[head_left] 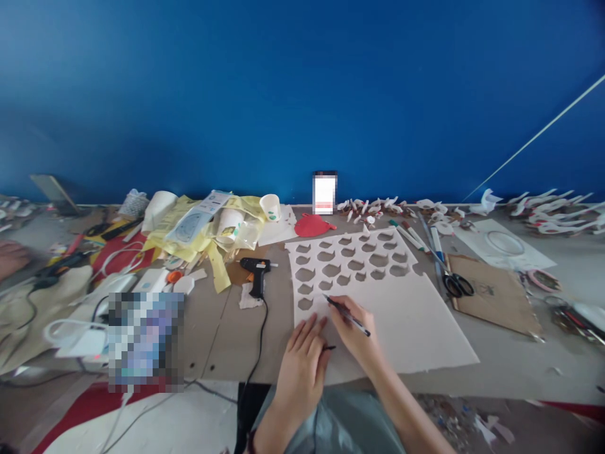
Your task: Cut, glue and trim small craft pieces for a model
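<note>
My right hand point(355, 325) grips a black pen point(352, 320), its tip down on a large white sheet point(406, 321). Rows of fish-shaped holes point(331, 270) are cut through the upper left of that sheet. My left hand point(305, 353) rests on the sheet's lower left, its fingers stretched together towards the lowest holes. From between its thumb and forefinger sticks a small black pen cap point(329, 347).
A black glue gun point(258, 274) with a cord lies left of the sheet. Scissors point(457, 285) and brown cardboard point(491, 293) lie right. Markers point(413, 236), a red cutout point(312, 225) and a phone point(324, 192) are behind. Yellow packaging point(189, 227) and paper cups point(270, 207) fill the back left.
</note>
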Demonstrator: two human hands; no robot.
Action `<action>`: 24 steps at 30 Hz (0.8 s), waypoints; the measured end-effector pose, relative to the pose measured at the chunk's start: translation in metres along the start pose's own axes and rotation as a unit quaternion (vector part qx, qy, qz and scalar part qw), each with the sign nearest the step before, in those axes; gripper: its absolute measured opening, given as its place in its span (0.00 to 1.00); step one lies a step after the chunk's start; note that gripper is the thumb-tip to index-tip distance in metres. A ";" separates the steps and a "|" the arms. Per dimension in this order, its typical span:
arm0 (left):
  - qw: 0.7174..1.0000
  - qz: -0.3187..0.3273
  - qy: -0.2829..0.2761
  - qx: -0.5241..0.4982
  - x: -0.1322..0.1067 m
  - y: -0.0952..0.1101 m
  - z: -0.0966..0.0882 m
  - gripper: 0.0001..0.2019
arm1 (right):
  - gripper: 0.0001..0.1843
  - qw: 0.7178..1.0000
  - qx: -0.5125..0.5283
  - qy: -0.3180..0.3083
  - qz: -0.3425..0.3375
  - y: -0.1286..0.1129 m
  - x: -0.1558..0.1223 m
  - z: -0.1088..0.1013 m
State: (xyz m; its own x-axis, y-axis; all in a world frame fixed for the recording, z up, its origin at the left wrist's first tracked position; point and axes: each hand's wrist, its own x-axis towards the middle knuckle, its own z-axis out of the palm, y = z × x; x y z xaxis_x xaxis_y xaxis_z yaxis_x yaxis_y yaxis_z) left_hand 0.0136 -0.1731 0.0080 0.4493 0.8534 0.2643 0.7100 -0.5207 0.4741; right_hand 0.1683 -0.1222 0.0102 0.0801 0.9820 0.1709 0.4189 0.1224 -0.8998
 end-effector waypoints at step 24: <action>0.999 0.022 0.014 0.030 0.000 -0.001 0.002 0.08 | 0.10 0.987 0.084 -0.114 0.070 -0.020 0.001 -0.026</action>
State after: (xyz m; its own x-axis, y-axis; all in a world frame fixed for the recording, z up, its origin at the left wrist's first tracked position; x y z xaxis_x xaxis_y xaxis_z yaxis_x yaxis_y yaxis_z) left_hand 0.0138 -0.1724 0.0061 0.4667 0.8291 0.3079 0.7211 -0.5583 0.4102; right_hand 0.1841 -0.1271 0.0387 -0.0876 0.9955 -0.0372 0.2604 -0.0132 -0.9654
